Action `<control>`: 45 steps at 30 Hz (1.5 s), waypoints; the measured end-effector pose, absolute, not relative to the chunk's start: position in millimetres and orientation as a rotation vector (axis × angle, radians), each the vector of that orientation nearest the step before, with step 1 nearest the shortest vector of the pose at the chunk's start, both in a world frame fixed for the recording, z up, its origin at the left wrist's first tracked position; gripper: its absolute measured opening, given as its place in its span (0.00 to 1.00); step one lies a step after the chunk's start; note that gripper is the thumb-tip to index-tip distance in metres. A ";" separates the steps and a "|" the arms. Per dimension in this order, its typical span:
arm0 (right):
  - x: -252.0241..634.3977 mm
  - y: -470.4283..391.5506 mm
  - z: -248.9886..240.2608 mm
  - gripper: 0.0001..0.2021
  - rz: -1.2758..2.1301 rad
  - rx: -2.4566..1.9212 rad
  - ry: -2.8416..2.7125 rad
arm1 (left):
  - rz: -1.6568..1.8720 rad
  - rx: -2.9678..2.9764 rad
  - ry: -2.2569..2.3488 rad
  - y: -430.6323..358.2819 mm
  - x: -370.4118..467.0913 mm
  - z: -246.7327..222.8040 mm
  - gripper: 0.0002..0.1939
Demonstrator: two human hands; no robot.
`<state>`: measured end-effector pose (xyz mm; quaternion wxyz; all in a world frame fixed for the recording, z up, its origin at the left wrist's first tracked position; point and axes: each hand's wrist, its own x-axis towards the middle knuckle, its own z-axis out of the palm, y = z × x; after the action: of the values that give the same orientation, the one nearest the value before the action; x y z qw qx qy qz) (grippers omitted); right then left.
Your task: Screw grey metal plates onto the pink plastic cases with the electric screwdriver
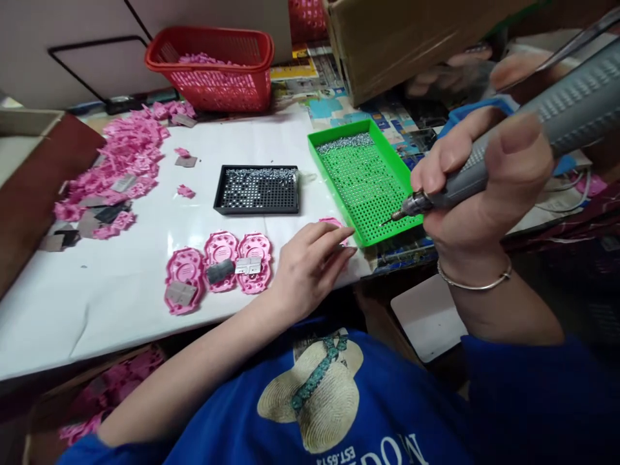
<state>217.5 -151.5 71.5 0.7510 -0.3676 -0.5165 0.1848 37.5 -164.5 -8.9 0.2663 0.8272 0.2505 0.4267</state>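
Observation:
My right hand (489,168) is wrapped round a grey electric screwdriver (465,184), its thin bit pointing down over the front of the green tray (365,187). Tweezers (576,48) also stick out from that hand. At the table's front edge, my left hand (310,265) has its fingers bent over a pink piece (334,223), mostly hidden; whether they grip it is unclear. Left of this hand lie several pink shells, one with a silver plate (248,265), one with a dark plate (220,271), one with a grey plate (181,294). Small screws lie in the green tray and the black tray (256,210).
A heap of pink parts (130,148) covers the table's left side, beside a brown box (43,168). Behind stand a red basket (217,87) of pink parts and a cardboard box (402,45). Another person's hand (436,77) shows at the back right.

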 end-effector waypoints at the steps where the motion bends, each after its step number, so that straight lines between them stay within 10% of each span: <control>1: 211.9 -151.7 73.6 0.16 0.411 -0.783 -1.135 | 1.149 2.179 0.670 -163.6 41.0 -8.2 0.13; 8: 185.9 -157.5 86.8 0.29 0.589 -0.713 -1.091 | 1.188 2.015 0.566 -158.1 52.0 -14.7 0.09; 45: 162.8 -169.9 72.0 0.15 0.876 -0.662 -1.152 | 1.003 1.902 0.591 -163.2 22.3 -14.8 0.05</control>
<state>162.8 -169.9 72.0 0.6999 -0.2972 -0.5170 0.3931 22.3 -163.2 -14.8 0.4402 0.7657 0.2381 0.4040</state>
